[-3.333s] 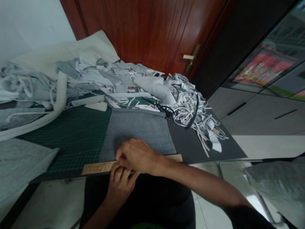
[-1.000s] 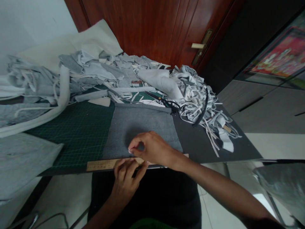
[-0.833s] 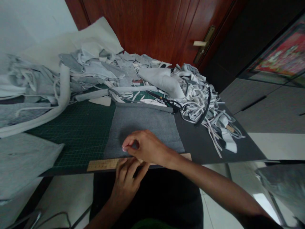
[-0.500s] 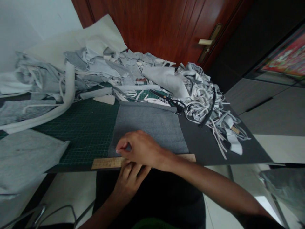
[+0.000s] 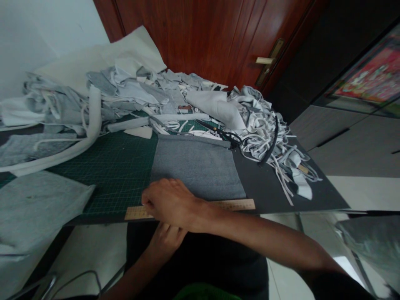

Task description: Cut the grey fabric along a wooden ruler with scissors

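A grey piece of cloth lies flat at the middle of the table, with a wooden ruler along its near edge. My right hand is closed over the left part of the ruler, by the cloth's near left corner. Anything in its fingers is hidden from me. Under it, at the table's front edge, is my left hand. The right hand covers most of its fingers, so I cannot see what it touches. Black scissors rest beyond the cloth's far edge.
A green cutting mat lies left of the cloth. Heaps of grey and white fabric scraps fill the back, with tangled strips at the right. Grey fabric hangs over the front left edge. A wooden door stands behind.
My right hand has moved slightly left and down towards me, its fingers now curled out of sight. It covers more of my left hand. The view has shifted slightly.
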Tool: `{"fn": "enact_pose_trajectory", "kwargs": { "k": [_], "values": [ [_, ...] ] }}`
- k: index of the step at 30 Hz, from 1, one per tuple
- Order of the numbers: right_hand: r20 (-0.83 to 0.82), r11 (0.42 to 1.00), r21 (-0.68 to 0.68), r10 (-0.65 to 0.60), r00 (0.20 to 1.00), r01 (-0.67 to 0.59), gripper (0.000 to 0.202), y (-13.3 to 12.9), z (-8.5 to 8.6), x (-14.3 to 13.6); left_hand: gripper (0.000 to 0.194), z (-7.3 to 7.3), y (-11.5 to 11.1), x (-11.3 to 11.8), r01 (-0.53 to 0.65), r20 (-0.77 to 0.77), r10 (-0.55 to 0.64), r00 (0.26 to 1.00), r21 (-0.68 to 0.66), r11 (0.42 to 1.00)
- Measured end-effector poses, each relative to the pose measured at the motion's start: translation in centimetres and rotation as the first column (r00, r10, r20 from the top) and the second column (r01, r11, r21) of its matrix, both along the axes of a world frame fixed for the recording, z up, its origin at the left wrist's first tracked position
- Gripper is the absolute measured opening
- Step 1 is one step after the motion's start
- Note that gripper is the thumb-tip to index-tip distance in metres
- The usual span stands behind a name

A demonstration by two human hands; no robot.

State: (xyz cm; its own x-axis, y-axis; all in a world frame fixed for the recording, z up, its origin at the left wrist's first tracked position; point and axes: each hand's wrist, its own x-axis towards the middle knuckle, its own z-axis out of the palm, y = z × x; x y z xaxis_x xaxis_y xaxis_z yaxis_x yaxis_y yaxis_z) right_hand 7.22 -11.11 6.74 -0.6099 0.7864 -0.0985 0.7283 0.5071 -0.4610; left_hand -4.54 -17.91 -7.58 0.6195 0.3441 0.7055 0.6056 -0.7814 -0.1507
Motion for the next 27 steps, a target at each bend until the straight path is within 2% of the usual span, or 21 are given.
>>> {"fn": "enact_pose_trajectory", "kwargs": {
  "k": [6,9,16,23,27],
  "values": [
    [-0.006,0.999,-0.032,0.043,0.999,-0.044,0.02,0.9,0.2,1.2,0.03,0.8,0.0,0.2,0.024,-0.018,-0.025,1.0,-0.076,0.997],
    [0.013,0.998,-0.048,0.044,0.999,-0.043,0.019,1.0,0.4,2.1,0.031,0.9,0.1,0.3,0.016,-0.005,-0.016,1.0,-0.063,0.998],
    [-0.02,0.999,-0.021,0.024,1.0,-0.025,0.014,0.8,-0.4,3.8,0.034,0.9,0.2,0.4,0.011,0.011,-0.01,1.0,-0.061,0.998],
    [-0.006,0.998,-0.066,-0.019,1.0,0.019,0.012,0.2,0.9,5.4,0.031,1.0,0.2,0.8,0.005,0.025,-0.003,1.0,-0.093,0.996],
    [-0.024,0.996,-0.084,-0.044,0.999,0.042,0.011,-0.1,0.7,6.5,0.03,1.4,0.2,0.9,0.0,0.027,0.003,1.0,-0.085,0.996]
  ]
}}
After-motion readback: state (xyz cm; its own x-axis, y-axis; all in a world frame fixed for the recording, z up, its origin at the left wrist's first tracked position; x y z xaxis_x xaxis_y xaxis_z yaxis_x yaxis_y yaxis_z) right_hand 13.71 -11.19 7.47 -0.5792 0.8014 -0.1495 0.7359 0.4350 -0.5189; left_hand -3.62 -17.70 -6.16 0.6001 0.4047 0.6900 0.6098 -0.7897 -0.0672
